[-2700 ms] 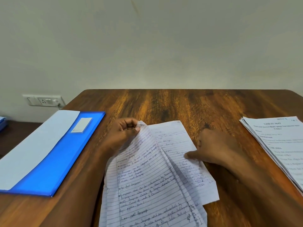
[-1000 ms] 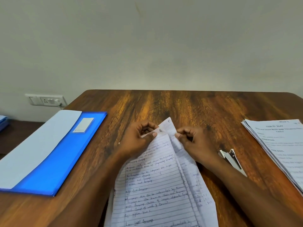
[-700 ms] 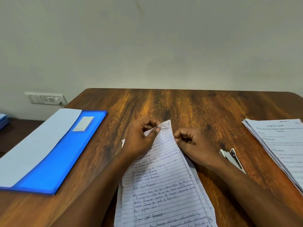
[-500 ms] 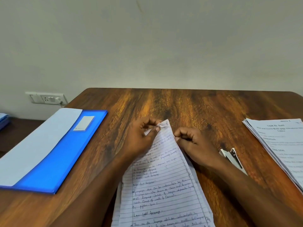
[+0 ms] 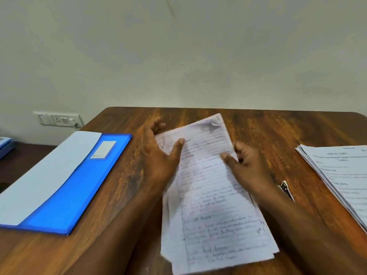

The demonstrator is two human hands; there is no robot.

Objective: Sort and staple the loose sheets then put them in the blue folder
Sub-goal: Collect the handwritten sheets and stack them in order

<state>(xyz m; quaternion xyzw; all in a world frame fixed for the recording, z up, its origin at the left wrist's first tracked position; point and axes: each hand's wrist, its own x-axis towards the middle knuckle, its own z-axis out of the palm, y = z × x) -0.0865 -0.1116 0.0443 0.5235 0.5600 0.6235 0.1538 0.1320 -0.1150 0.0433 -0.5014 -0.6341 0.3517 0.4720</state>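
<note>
Head view: the handwritten sheets (image 5: 214,195) lie in a blurred stack at the middle of the wooden table (image 5: 268,132), the left hand (image 5: 160,155) gripping their left edge, thumb on top, while the right hand (image 5: 246,165) holds their right edge with its thumb on the page. Left of the sheets lies the blue folder (image 5: 75,187), closed. Right of them, behind the right forearm, a stapler (image 5: 286,189) peeks out, and beyond it sits a printed paper stack (image 5: 341,175).

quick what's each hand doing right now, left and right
Left hand: holds the handwritten sheets at their left edge, thumb on top.
Right hand: holds the sheets' right edge, thumb on top.
</note>
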